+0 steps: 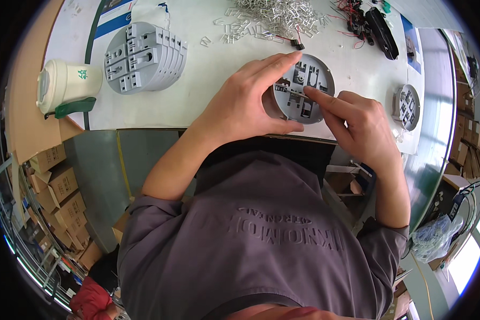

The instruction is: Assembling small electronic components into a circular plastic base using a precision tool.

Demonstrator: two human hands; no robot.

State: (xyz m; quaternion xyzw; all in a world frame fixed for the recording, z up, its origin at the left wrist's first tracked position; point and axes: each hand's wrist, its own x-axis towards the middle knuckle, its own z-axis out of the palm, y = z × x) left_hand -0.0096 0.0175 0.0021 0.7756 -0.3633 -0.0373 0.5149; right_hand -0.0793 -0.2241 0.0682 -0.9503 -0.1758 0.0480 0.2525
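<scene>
My left hand (250, 101) is closed around the left side of a round grey plastic housing (328, 80), its fingers on the far rim and its thumb on the near one. The housing is tilted, so its open face with moulded slots and several small dark and metal parts shows. My right hand (360, 120) meets it from the right: the index fingertip presses near the middle of the face, beside a thin strip lying across it. The right thumb is at the near right rim, the other fingers curled. What lies under the index fingertip is hidden.
A stack of similar grey housings (144, 61) stands left, beside a cream cup (72, 85) with a green strap (76, 108). Loose metal clips (272, 18) are heaped at the back. Red-and-black wired parts (357, 21), a black case (381, 33) and another housing (408, 108) lie right.
</scene>
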